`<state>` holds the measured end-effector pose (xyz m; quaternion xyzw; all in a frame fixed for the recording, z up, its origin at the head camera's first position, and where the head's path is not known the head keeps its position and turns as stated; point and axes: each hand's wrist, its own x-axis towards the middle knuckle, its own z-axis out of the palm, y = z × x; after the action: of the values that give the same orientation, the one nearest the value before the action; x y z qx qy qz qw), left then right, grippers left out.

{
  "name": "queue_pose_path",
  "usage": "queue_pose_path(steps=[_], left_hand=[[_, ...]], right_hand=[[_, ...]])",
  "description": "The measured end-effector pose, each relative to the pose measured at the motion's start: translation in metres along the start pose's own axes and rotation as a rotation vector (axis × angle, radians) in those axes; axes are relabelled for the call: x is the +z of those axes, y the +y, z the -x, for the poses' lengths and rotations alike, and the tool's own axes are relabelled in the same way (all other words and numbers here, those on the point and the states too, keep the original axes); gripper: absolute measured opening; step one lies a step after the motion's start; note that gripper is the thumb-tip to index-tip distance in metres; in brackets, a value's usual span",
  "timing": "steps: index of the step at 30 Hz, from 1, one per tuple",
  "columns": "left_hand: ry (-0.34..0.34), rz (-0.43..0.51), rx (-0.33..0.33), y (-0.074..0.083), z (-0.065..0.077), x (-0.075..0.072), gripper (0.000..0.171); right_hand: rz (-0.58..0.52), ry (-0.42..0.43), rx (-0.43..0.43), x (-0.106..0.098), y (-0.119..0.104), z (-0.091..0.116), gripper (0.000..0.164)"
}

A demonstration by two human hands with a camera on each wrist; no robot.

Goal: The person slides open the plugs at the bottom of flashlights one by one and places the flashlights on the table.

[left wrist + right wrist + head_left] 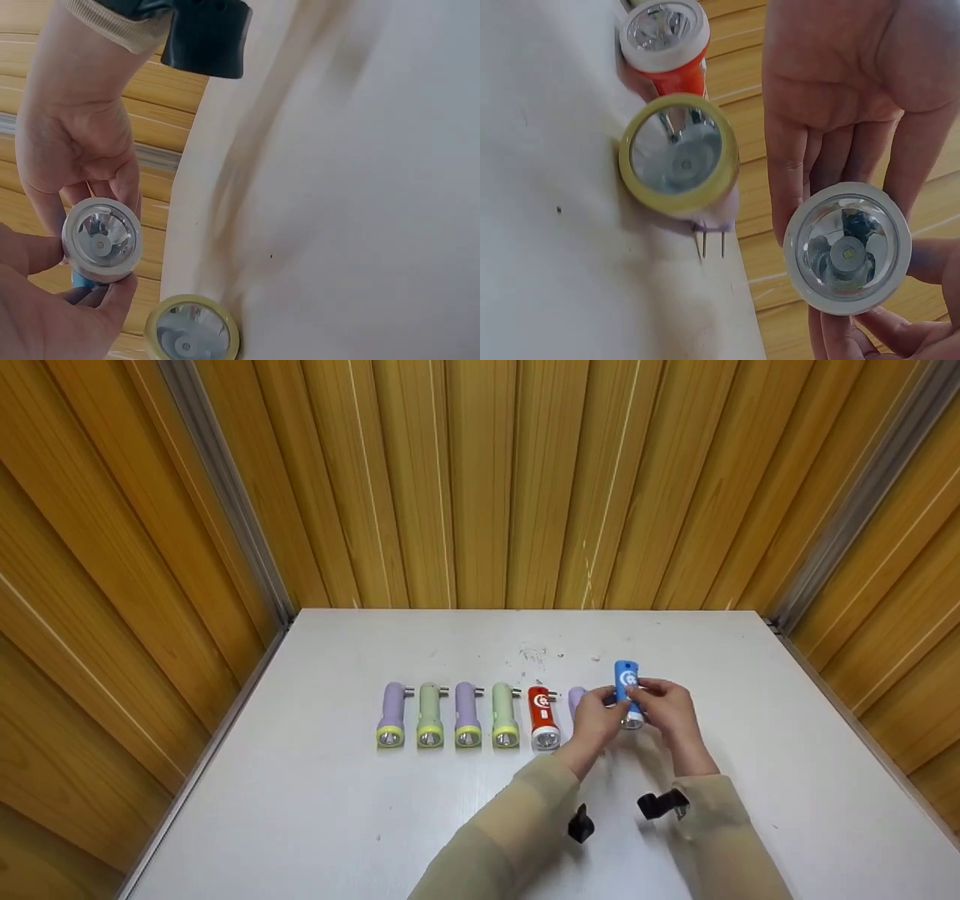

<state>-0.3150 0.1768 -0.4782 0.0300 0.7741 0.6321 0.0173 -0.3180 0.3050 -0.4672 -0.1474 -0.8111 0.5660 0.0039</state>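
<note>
Both hands hold a blue flashlight (627, 679) with a white emblem, raised at the right end of a row of flashlights. My left hand (598, 718) grips it from the left near the lens end. From the right, my right hand (670, 709) holds its body, thumb on the front. Its white-rimmed lens (847, 255) faces the camera in the right wrist view, with fingers on both sides of it. Just left of the hands lies a purple flashlight (576, 697), partly hidden by the left hand; its yellow rim (156, 330) shows in the left wrist view.
Left of the hands lie a red flashlight (540, 709), green flashlights (502, 705) and purple flashlights (466, 705), lenses toward me, most with metal prongs out to the right. The white table (337, 825) meets wood-patterned walls (480, 487) behind and at the sides.
</note>
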Motion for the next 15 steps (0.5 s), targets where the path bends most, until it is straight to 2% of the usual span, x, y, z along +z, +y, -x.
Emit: queue_pose_path(steps=[7, 15], left_hand=[[-0.018, 0.092, -0.055, -0.002, 0.002, -0.024, 0.044], [0.015, 0.152, -0.038, -0.003, 0.002, -0.046, 0.039]], right_hand=[[-0.028, -0.009, -0.037, 0.016, -0.006, 0.006, 0.059], [-0.064, 0.001, -0.090, 0.033, -0.016, 0.015, 0.057]])
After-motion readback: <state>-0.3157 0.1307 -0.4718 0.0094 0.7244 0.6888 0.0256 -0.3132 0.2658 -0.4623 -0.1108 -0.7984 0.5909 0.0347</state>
